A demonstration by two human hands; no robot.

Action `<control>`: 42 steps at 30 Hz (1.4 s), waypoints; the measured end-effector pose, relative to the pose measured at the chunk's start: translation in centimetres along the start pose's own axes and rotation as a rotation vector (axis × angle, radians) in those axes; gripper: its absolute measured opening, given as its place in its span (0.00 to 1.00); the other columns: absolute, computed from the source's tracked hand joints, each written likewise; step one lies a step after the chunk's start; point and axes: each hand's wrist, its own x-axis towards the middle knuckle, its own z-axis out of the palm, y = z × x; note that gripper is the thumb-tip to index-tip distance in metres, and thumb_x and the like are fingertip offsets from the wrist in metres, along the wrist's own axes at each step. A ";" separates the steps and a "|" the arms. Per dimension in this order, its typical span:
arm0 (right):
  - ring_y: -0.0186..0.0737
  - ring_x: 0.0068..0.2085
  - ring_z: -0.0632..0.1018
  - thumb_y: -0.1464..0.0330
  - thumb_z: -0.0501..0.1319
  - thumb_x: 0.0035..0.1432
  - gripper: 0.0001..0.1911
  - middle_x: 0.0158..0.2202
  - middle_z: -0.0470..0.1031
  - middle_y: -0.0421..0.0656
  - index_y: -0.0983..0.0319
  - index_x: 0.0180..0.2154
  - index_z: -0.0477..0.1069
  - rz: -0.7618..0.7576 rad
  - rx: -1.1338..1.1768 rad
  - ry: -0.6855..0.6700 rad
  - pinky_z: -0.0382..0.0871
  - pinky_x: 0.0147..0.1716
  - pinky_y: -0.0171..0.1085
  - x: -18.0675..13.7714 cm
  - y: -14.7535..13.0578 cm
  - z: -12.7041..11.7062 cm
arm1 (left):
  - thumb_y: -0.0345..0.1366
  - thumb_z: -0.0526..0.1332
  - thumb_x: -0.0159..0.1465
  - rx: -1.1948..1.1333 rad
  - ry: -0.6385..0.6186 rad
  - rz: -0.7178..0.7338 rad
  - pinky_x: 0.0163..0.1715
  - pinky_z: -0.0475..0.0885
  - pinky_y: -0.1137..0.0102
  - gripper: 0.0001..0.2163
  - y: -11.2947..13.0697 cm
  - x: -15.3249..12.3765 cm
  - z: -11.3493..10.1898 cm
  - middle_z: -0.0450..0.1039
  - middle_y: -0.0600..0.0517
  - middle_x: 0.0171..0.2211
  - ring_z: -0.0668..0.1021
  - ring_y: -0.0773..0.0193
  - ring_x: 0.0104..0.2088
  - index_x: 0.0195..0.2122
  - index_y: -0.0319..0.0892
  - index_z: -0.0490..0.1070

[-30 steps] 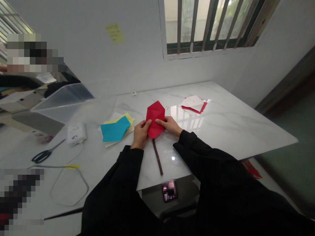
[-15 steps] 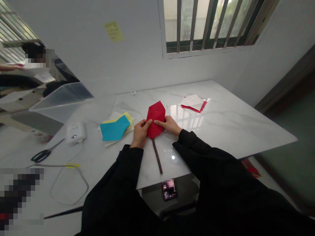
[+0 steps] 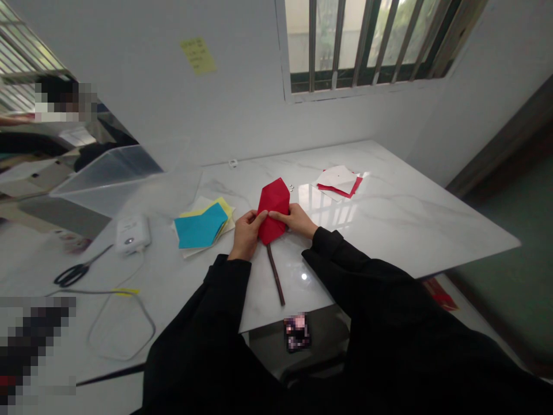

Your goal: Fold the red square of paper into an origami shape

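Head view: left hand (image 3: pixel 245 234) and right hand (image 3: pixel 296 219) pinch the red paper (image 3: pixel 273 200), fingers closed; uneven pressure could skew the crease.

White marble table (image 3: pixel 389 225) under a barred window (image 3: pixel 371 43)

Red folded paper (image 3: pixel 273 204), teal paper stack (image 3: pixel 199 226), white-grey marbled table (image 3: pixel 389 225).

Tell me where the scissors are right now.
In the head view, the scissors lie on the marble table at the far left, just beside the white device and well left of the left hand.
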 end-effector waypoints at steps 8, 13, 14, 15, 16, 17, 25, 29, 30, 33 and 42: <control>0.33 0.28 0.72 0.48 0.71 0.54 0.26 0.28 0.78 0.43 0.66 0.31 0.77 -0.025 0.011 0.008 0.64 0.26 0.32 -0.4 -0.8 0.1 | 0.47 0.80 0.48 0.008 -0.021 0.004 0.35 0.74 0.71 0.19 -0.2 0.2 -0.1 0.80 0.52 0.31 0.78 0.64 0.31 0.30 0.41 0.76; 0.32 0.26 0.71 0.51 0.74 0.52 0.23 0.27 0.78 0.43 0.66 0.31 0.77 0.004 0.045 0.026 0.64 0.25 0.32 -0.2 -0.4 0.2 | 0.48 0.79 0.50 0.019 -0.036 0.003 0.35 0.74 0.70 0.19 -0.5 0.4 -0.3 0.80 0.52 0.31 0.79 0.64 0.31 0.31 0.41 0.76; 0.32 0.26 0.71 0.52 0.74 0.52 0.23 0.27 0.78 0.43 0.66 0.31 0.77 0.012 0.055 0.029 0.65 0.24 0.32 -0.1 -0.3 0.2 | 0.48 0.79 0.50 0.019 -0.041 0.002 0.35 0.74 0.70 0.19 -0.5 0.4 -0.4 0.80 0.52 0.31 0.79 0.63 0.32 0.31 0.41 0.76; 0.32 0.26 0.72 0.53 0.74 0.52 0.22 0.27 0.78 0.43 0.66 0.31 0.78 0.021 0.066 0.034 0.66 0.25 0.32 -0.1 -0.3 0.3 | 0.48 0.79 0.50 0.016 -0.045 0.000 0.35 0.74 0.70 0.19 -0.5 0.3 -0.3 0.80 0.51 0.31 0.79 0.63 0.32 0.31 0.41 0.76; 0.33 0.26 0.73 0.53 0.74 0.52 0.21 0.28 0.79 0.43 0.66 0.32 0.78 0.028 0.077 0.042 0.67 0.25 0.32 0.0 -0.2 0.3 | 0.48 0.79 0.50 0.010 -0.047 -0.003 0.35 0.74 0.70 0.19 -0.4 0.3 -0.3 0.80 0.51 0.31 0.79 0.63 0.32 0.31 0.41 0.76; 0.34 0.27 0.74 0.54 0.74 0.52 0.21 0.30 0.80 0.44 0.66 0.33 0.79 0.035 0.089 0.048 0.69 0.27 0.32 0.0 -0.2 0.3 | 0.48 0.79 0.51 0.004 -0.050 -0.006 0.35 0.74 0.70 0.19 -0.3 0.2 -0.2 0.80 0.51 0.31 0.80 0.62 0.32 0.31 0.41 0.76; 0.38 0.33 0.80 0.58 0.76 0.52 0.19 0.37 0.84 0.48 0.67 0.39 0.81 0.075 0.144 0.073 0.75 0.32 0.34 -0.1 -0.3 0.3 | 0.53 0.77 0.54 -0.104 -0.048 0.017 0.42 0.79 0.64 0.21 0.6 0.0 0.2 0.81 0.50 0.32 0.83 0.56 0.41 0.34 0.41 0.77; 0.39 0.34 0.81 0.56 0.75 0.54 0.20 0.37 0.84 0.48 0.67 0.39 0.81 0.052 0.097 0.066 0.76 0.33 0.35 0.0 0.0 0.2 | 0.51 0.79 0.51 -0.106 -0.015 0.027 0.43 0.79 0.64 0.21 0.3 0.2 0.0 0.80 0.50 0.31 0.83 0.56 0.42 0.33 0.41 0.77; 0.39 0.34 0.81 0.56 0.75 0.54 0.21 0.37 0.84 0.48 0.67 0.39 0.81 0.041 0.086 0.064 0.76 0.34 0.35 0.0 0.1 0.2 | 0.51 0.79 0.51 -0.103 -0.007 0.029 0.43 0.79 0.64 0.21 0.3 0.2 0.0 0.80 0.50 0.31 0.83 0.56 0.42 0.33 0.41 0.77; 0.39 0.35 0.81 0.53 0.73 0.55 0.22 0.37 0.84 0.48 0.66 0.38 0.81 0.009 0.065 0.054 0.75 0.34 0.35 0.0 0.1 0.1 | 0.52 0.78 0.51 -0.087 0.011 0.031 0.42 0.79 0.64 0.21 0.4 0.1 0.1 0.80 0.50 0.31 0.83 0.56 0.41 0.33 0.41 0.77; 0.38 0.34 0.79 0.50 0.71 0.57 0.23 0.35 0.82 0.47 0.67 0.35 0.79 0.015 0.075 0.106 0.73 0.33 0.34 0.1 0.1 0.3 | 0.52 0.78 0.51 -0.028 0.034 0.063 0.41 0.78 0.65 0.21 0.1 0.2 0.3 0.79 0.50 0.31 0.82 0.56 0.42 0.30 0.42 0.75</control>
